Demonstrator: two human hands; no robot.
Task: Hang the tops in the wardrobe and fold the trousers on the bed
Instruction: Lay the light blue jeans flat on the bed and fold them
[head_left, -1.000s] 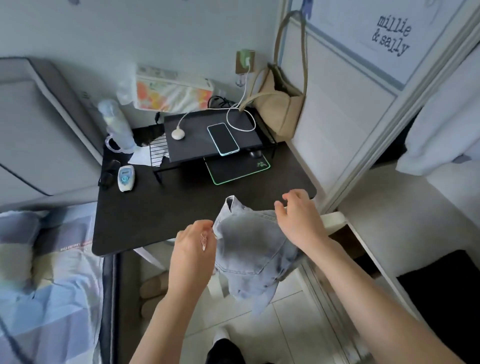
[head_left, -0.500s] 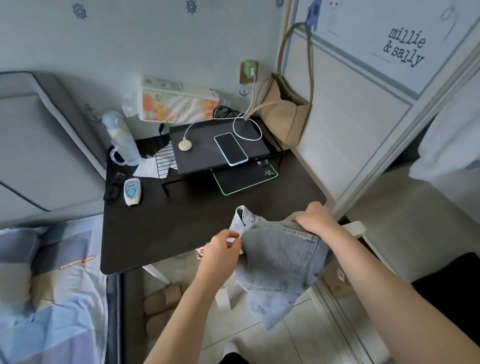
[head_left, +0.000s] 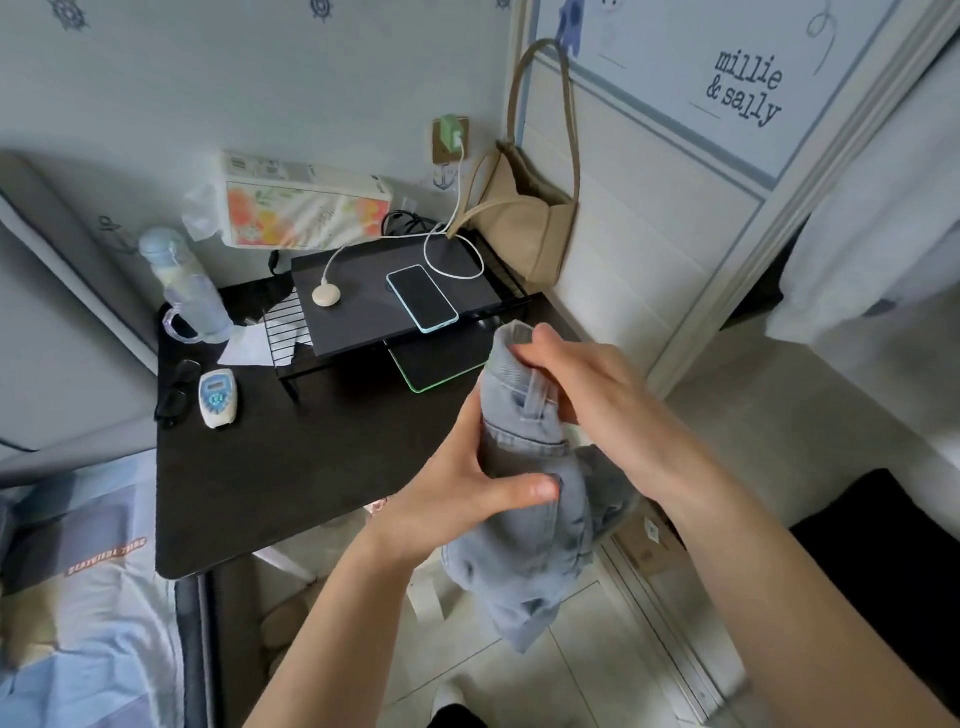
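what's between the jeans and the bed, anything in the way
Nothing visible blocks the way. Both the left hand and the right hand already grip the jeans, held in the air by the black desk. The bed lies lower left, past the desk's corner.

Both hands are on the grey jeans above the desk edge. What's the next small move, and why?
Probably swing the jeans left toward the bed. The left hand and right hand both grip them bunched near the waistband, the rest dangling over the floor beside the black desk. Trousers get folded on the bed, which lies at lower left.
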